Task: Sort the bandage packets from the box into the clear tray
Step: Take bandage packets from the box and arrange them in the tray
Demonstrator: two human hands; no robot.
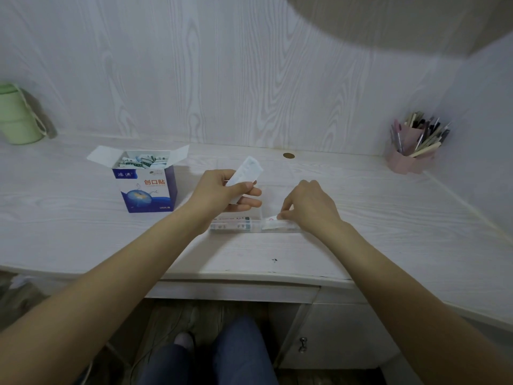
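Placement step in progress. Single white paper bandage packet (pixel 273 220), red mark at its near end, lying tilted at the right end of the clear plastic tray (pixel 236 225), pinched between thumb and fingertips of the right hand (pixel 308 208); whether released into the compartment yet, not discernible. Several printed packets (pixel 234 219) already flat in the tray's left compartment. Small stack of white bandage packets (pixel 244 173) held upright and angled away in the left hand (pixel 222 191), thumb pressed against the stack's face, fingers curled beneath, hovering just above the tray's far left side. Open blue-and-white cardboard bandage box (pixel 145 187), flaps spread, just left of the tray, more packets (pixel 141 160) standing loose inside. All on a pale wood-grain desk (pixel 361 218); green cup (pixel 16 113) far left, pink pen holder (pixel 410 151) far right, both well apart from the work.

Judged stage: early to middle, with much stock remaining in box and hand. Next move likely: settle the pinched packet flat within the right compartment, release, then draw the next packet off the left-hand stack. Calls for light fingertip control, thin paper being prone to sliding or catching on the tray wall.
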